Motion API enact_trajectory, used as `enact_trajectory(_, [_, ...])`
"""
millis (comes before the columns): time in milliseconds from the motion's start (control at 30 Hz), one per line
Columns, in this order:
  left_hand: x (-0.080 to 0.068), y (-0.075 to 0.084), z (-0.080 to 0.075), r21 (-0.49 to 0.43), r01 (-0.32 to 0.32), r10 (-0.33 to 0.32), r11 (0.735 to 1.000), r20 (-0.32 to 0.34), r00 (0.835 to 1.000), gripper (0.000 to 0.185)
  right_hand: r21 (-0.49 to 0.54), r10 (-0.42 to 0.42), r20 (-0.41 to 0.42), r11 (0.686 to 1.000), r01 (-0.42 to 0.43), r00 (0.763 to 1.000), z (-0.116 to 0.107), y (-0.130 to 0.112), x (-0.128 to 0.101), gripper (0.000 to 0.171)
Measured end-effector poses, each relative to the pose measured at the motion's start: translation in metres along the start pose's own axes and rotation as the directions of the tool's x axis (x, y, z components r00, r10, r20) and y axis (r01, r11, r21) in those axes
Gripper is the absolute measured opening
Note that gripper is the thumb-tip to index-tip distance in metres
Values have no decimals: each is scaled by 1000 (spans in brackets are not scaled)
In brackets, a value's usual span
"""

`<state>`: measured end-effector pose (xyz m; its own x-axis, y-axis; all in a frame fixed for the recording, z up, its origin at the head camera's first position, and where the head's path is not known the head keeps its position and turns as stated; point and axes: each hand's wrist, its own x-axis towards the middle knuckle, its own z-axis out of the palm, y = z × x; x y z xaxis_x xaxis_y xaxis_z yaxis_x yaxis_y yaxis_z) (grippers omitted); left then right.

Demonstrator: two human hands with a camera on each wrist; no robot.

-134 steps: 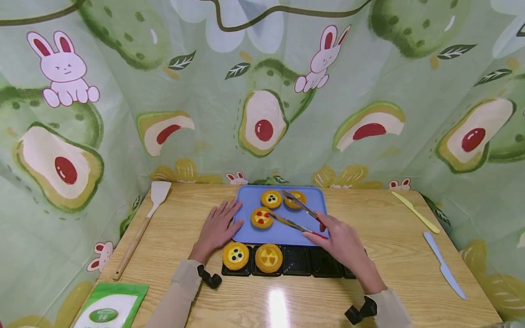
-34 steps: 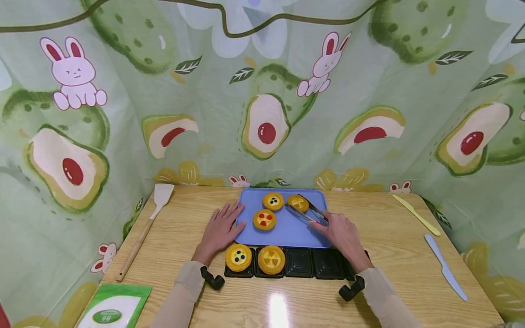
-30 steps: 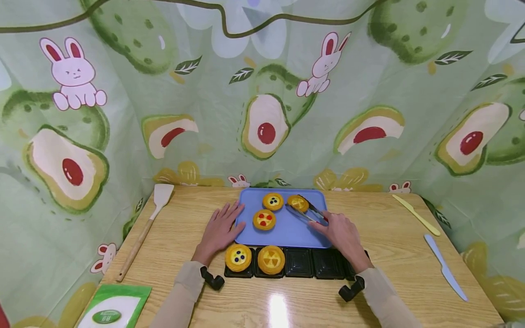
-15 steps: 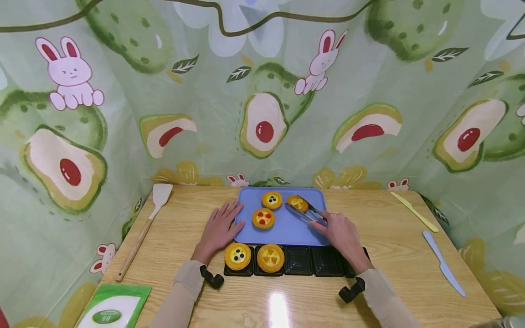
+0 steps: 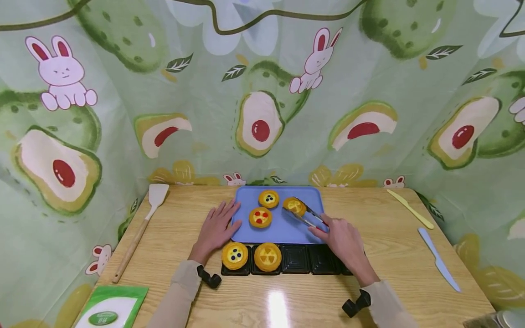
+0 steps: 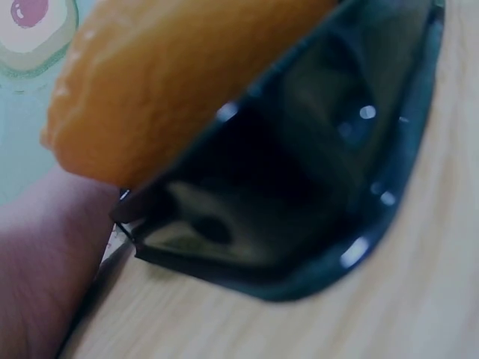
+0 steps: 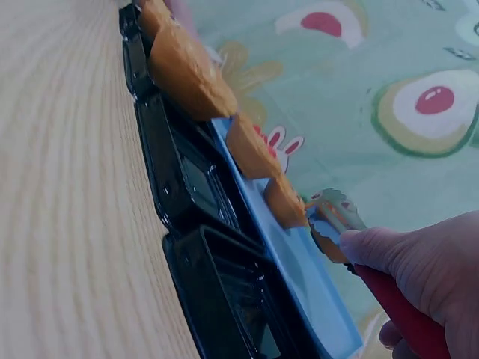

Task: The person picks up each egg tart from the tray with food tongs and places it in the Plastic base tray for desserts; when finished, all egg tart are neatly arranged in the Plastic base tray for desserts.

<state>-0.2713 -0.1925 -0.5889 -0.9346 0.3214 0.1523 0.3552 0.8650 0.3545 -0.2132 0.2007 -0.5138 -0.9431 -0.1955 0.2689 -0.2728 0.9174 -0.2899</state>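
My right hand (image 5: 343, 241) grips a pair of metal tongs (image 5: 302, 220) with red handles. Their tips are on both sides of an egg tart (image 5: 293, 206) with wedge-shaped topping, above the right part of the blue tray (image 5: 283, 234); whether the tart is off the tray I cannot tell. My left hand (image 5: 214, 230) rests flat at the tray's left edge, fingers spread. A berry-dotted tart (image 5: 268, 199) and a red-topped tart (image 5: 260, 217) lie on the tray. In the right wrist view the red handle (image 7: 400, 314) sits under my thumb.
Black plastic cups (image 5: 295, 258) stand in a row before the tray. The two leftmost hold a blue-dotted tart (image 5: 235, 256) and a wedge-topped tart (image 5: 268, 257). A spatula (image 5: 141, 232) and green packet (image 5: 110, 307) lie left; yellow (image 5: 410, 208) and blue (image 5: 439, 259) plastic knives lie right.
The tongs, spread wide over the tray at first, have narrowed around the wedge-topped tart. Since half a second ago, that tart has shifted slightly toward me with them. My left hand stays put.
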Motion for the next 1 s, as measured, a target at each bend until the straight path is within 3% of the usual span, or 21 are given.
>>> enact_trajectory(167, [-2, -3, 0, 7, 12, -12, 1000, -3, 1000, 68, 3, -13, -25, 1000, 13, 1000, -4, -7, -12, 44])
enact_trajectory(333, [-4, -5, 3, 17, 20, -20, 1000, 20, 1000, 68, 29, 22, 4, 999, -22, 1000, -9, -6, -28, 46])
enact_trajectory(500, [-1, -4, 2, 7, 3, -3, 1000, -1, 1000, 68, 50, 36, 0, 998, -36, 999, -17, -4, -38, 45])
enact_trajectory(567, [0, -3, 2, 3, 0, 0, 1000, -4, 1000, 68, 49, 26, 0, 998, -26, 1000, -21, -3, -42, 41])
enact_trajectory(800, [0, -3, 3, 1, 6, -6, 1000, -1, 1000, 68, 21, 42, 24, 999, -42, 999, -31, -6, -60, 54])
enact_trajectory(1000, [-1, -2, 3, -1, -7, 7, 1000, -16, 1000, 68, 6, 58, 50, 998, -58, 997, -36, -10, -69, 53])
